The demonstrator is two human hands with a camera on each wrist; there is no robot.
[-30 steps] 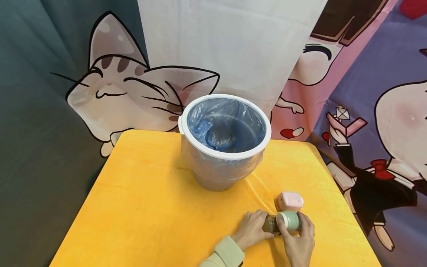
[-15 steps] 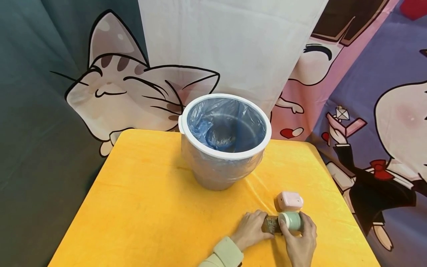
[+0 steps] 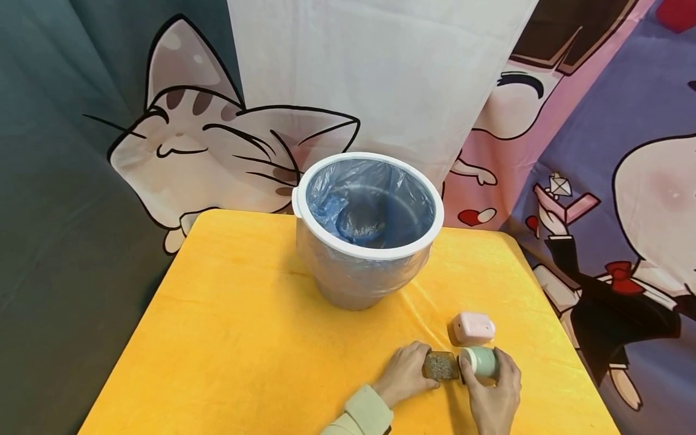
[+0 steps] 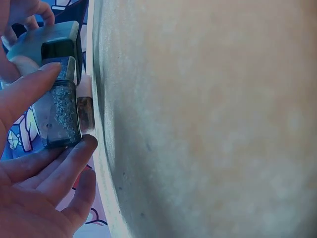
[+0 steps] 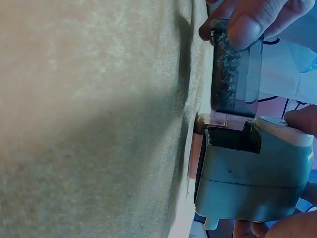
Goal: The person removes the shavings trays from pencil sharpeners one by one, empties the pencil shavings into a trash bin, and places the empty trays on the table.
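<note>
A mint-green pencil sharpener [image 3: 483, 361] is held by my right hand [image 3: 496, 393] near the table's front right. Its slot for the shavings drawer gapes in the right wrist view, where the sharpener body [image 5: 247, 173] looks hollow at one end. My left hand [image 3: 403, 376] pinches the clear shavings drawer [image 3: 441, 366] between thumb and fingers. Grey shavings show inside the drawer [image 4: 64, 114] in the left wrist view. Drawer and body are apart by a small gap. Just behind them sits a pink sharpener-like block [image 3: 474, 328].
A waste bin [image 3: 370, 251] with a white rim and a blue plastic liner stands at the table's back middle. Yellow cloth [image 3: 244, 338] covers the table. Printed curtains [image 3: 380, 78] hang close behind and at the sides.
The shavings drawer has come out of the green pencil sharpener. My right hand has shifted right with the body, my left hand slightly left with the drawer.
</note>
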